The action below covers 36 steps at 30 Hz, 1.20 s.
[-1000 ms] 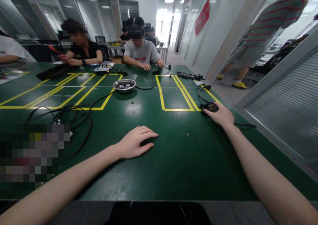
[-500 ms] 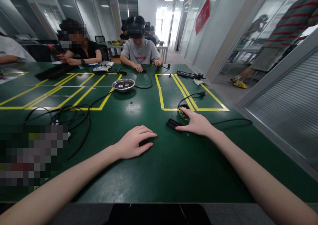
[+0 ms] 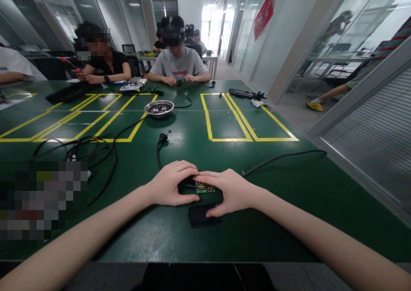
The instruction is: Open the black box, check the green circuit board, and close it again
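My right hand [image 3: 236, 190] arches over a green circuit board [image 3: 205, 189], its long fingers lying across the far side of the board and drawing it along the table. Its thumb rests on a black plastic cover [image 3: 202, 215] just nearer to me. My left hand [image 3: 175, 184] curves at the left of the board, thumb apart from the fingers, with its fingertips meeting those of the right. A black cord with a plug [image 3: 163, 138] runs from behind my left hand. Whether the left fingers touch the board is hidden.
A metal bowl [image 3: 159, 109] holding small metal parts stands farther back. Black cables [image 3: 93, 145] lie coiled at the left; another cable [image 3: 282, 157] stretches right. Yellow tape [image 3: 227, 139] marks the green table. A folded black tripod-like item [image 3: 245, 94] lies back right. People sit opposite.
My right hand has come left and nearer, bringing the circuit board, cover and plugged cord to my left hand. The left hand has hardly moved. The person walking at the right has moved farther right.
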Tool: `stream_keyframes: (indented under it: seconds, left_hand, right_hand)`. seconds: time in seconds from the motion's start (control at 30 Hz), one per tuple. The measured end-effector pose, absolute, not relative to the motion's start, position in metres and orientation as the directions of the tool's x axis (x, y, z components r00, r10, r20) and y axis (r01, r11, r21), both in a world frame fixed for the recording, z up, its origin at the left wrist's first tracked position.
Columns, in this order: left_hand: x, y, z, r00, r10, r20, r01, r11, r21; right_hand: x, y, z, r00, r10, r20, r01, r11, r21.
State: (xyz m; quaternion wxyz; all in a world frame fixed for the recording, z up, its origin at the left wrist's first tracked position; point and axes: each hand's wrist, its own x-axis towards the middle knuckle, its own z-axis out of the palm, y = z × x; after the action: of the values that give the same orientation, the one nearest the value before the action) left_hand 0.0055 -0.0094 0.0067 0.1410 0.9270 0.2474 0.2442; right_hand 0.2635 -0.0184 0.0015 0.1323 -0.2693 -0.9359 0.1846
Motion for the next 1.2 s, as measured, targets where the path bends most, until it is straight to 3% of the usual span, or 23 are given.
stream_keyframes:
  seconds: [0.2,0.4,0.67,0.87,1.2]
  left_hand:
    - [0.004,-0.007,-0.004,0.722,0.622,0.302,0.545,-0.781,0.306]
    - [0.003,0.000,-0.009,0.735,0.620,0.275,0.544,-0.781,0.308]
    - [0.005,0.001,-0.006,0.686,0.551,0.475,0.458,-0.835,0.306]
    - [0.004,-0.001,-0.003,0.704,0.562,0.433,0.496,-0.827,0.266]
    - [0.006,-0.004,-0.004,0.699,0.667,0.257,0.576,-0.739,0.351]
  right_hand:
    - [0.270,-0.007,-0.012,-0.746,0.614,0.259,0.505,0.774,-0.382]
    - [0.268,-0.004,-0.018,-0.706,0.607,0.365,0.484,0.790,-0.377]
    - [0.260,-0.006,-0.017,-0.660,0.660,0.359,0.583,0.751,-0.309]
    - [0.258,-0.007,-0.015,-0.645,0.682,0.345,0.611,0.731,-0.304]
    - [0.266,-0.007,-0.012,-0.651,0.674,0.348,0.534,0.733,-0.421]
